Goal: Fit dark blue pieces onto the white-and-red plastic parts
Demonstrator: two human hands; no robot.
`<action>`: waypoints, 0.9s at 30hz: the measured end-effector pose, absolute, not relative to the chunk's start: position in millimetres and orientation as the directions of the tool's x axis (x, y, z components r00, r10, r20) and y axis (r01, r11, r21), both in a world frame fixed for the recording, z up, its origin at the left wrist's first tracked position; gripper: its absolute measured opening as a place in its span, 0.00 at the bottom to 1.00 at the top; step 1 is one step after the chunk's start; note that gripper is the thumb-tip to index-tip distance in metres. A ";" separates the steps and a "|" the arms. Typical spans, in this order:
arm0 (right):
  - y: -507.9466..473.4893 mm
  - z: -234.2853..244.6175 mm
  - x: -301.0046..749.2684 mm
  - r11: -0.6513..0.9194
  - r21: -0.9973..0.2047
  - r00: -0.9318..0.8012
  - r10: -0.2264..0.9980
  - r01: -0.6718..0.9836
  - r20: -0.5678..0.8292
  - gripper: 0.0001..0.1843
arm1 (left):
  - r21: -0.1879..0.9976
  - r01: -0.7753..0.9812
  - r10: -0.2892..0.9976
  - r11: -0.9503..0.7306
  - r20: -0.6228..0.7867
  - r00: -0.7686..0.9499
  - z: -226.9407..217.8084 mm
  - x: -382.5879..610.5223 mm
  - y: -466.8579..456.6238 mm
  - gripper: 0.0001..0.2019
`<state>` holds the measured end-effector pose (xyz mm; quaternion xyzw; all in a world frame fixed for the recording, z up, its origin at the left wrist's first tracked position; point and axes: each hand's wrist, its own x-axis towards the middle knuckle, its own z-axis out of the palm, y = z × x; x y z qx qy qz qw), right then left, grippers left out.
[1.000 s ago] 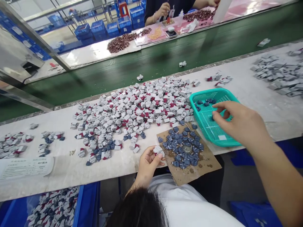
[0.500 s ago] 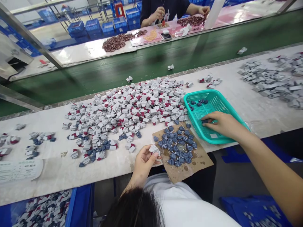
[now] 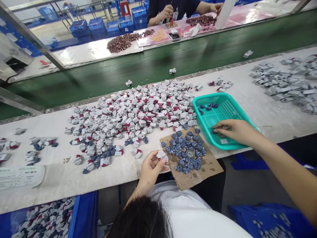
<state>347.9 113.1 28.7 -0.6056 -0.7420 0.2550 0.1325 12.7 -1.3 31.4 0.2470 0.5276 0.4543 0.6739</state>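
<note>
My left hand (image 3: 150, 172) sits at the table's front edge, its fingers curled around a small white and red part (image 3: 161, 155). That hand is next to a stained cardboard sheet (image 3: 213, 169), which carries a cluster of dark blue parts (image 3: 184, 155) around a round metal disc (image 3: 189, 153). My right hand (image 3: 235, 130) reaches into a teal plastic mesh basket (image 3: 223, 99), its fingertips low over the basket floor. A few dark blue parts (image 3: 208, 105) lie in the basket. My fingers hide whether the right hand holds one.
A large spread of white and red parts (image 3: 133, 112) covers the white table (image 3: 49, 178), with grey parts (image 3: 279, 86) at right. A green belt (image 3: 99, 86) runs behind it. Blue bins (image 3: 84, 215) of parts stand below. A co-worker (image 3: 168, 11) works across the belt.
My right hand has moved down and left within the basket. My left hand still holds the same part. The whole view has shifted slightly as my head moved.
</note>
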 end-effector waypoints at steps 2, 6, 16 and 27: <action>109.0 28.4 345.3 0.129 -0.560 -0.247 0.959 0.818 -0.140 0.06 | 0.814 -0.354 0.875 0.460 -0.483 0.027 31.4 13.1 -1.4 0.22; 107.2 28.2 343.1 0.143 -0.555 -0.258 0.957 0.819 -0.134 0.02 | 0.812 -0.357 0.874 0.462 -0.485 0.027 32.2 13.9 -1.3 0.22; 43.5 67.6 266.9 0.368 -0.567 -0.371 0.921 0.737 0.117 0.07 | 0.815 -0.360 0.877 0.454 -0.479 0.022 28.6 13.2 -3.2 0.21; 24.6 40.7 244.0 0.501 -0.477 -0.540 0.839 0.722 0.064 0.14 | 0.787 -0.413 0.873 0.459 -0.485 0.047 31.8 19.3 -6.8 0.21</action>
